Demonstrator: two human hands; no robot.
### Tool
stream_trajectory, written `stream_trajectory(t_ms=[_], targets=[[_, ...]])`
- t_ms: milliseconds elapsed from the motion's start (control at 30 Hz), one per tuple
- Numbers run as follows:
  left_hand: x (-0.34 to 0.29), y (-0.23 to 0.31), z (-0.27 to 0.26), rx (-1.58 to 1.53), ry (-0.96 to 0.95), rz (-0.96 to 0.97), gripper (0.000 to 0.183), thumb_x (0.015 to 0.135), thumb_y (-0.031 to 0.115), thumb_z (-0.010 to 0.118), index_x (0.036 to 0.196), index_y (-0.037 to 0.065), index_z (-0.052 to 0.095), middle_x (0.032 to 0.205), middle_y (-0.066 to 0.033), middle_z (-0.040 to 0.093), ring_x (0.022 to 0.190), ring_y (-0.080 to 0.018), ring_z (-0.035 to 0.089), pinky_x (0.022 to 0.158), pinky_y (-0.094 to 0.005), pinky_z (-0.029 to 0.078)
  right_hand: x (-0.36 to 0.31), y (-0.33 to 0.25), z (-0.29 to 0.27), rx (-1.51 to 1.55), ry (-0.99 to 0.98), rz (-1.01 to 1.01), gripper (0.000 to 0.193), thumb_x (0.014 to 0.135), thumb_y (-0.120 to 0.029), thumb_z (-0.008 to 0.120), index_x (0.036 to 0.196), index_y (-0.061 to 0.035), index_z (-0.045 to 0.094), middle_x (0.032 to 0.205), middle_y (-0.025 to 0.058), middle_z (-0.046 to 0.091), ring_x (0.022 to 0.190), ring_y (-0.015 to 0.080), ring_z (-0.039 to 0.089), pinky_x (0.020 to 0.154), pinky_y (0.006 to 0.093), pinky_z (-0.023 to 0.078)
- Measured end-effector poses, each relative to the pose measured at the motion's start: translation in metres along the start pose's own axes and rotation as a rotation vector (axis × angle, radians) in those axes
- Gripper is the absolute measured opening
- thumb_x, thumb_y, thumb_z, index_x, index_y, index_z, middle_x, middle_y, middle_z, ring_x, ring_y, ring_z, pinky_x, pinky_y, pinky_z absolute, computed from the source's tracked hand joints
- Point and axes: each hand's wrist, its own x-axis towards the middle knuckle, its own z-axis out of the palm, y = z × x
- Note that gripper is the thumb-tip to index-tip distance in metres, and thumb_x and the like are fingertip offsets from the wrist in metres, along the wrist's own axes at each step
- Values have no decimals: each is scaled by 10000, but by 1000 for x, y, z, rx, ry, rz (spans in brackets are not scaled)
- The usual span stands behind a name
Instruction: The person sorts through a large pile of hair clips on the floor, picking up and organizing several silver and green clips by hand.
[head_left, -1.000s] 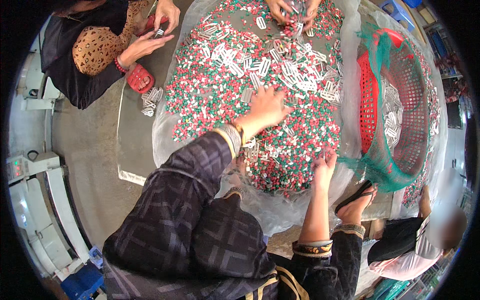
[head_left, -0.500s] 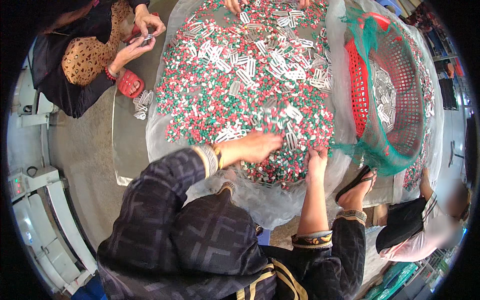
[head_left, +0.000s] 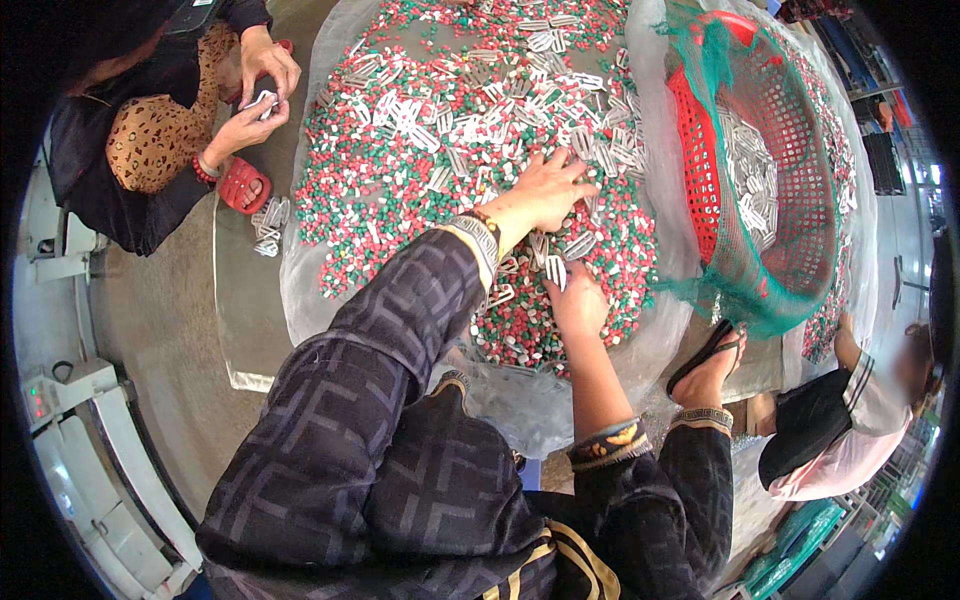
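Nearest the wearer, at the near edge of the bead pile [head_left: 400, 170], the right hand [head_left: 577, 300] lies palm down on the beads. Its grip is partly closed around one white clip [head_left: 556, 270], pinched at the fingertips; how firm the hold is cannot be told.

Just beyond it on the pile, the left hand [head_left: 545, 190] reaches in from a dark patterned sleeve. Fingers spread, grip open and flat on the beads and clips, nothing held that I can see. More white clips lie under and beside it, mixed into the red, green and white beads.

Pile sits on a clear plastic sheet [head_left: 300, 290] on the floor. Right of the pile: red basket [head_left: 700, 150] draped in green netting, already holding a heap of sorted white clips.

Left of the pile: another person's hands [head_left: 255, 95] work a small white piece; a few loose clips [head_left: 268, 222] lie on the floor by that person's red sandal [head_left: 238, 183]. Right of the pile and nearer than the basket, a foot in a dark sandal [head_left: 708, 358].

Judgement: picking step in hand, clips being separated from beads. Next move calls for the left hand to rake and close on clips only, shedding beads; the right should hold its clip without scooping any.
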Motion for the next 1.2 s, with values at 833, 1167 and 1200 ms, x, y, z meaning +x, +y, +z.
stream_trajectory(t_ms=[833, 1167, 1200], targets=[[-118, 25, -19, -602, -206, -46, 416, 681, 286, 718, 1059, 141, 621, 944, -128, 568, 961, -303, 556, 834, -404, 446, -16, 25, 4, 462, 83, 273, 434, 746, -294, 681, 1000, 6, 498, 892, 225, 623, 860, 365, 611, 758, 435, 457], [-42, 18, 20, -281, 8, -115, 349, 780, 241, 632, 1112, 156, 569, 1089, -102, 565, 1015, -326, 525, 833, -397, 464, -20, 7, -4, 244, 79, 79, 392, 655, -273, 773, 921, -76, 562, 840, 131, 649, 774, 323, 623, 703, 418, 477], [-42, 17, 18, -370, -109, -91, 319, 778, 234, 634, 1082, 151, 579, 1089, -94, 574, 1000, -317, 542, 833, -396, 464, -19, 5, -11, 246, 9, 71, 342, 657, -232, 769, 880, -68, 569, 801, 127, 646, 728, 311, 622, 689, 407, 477]])
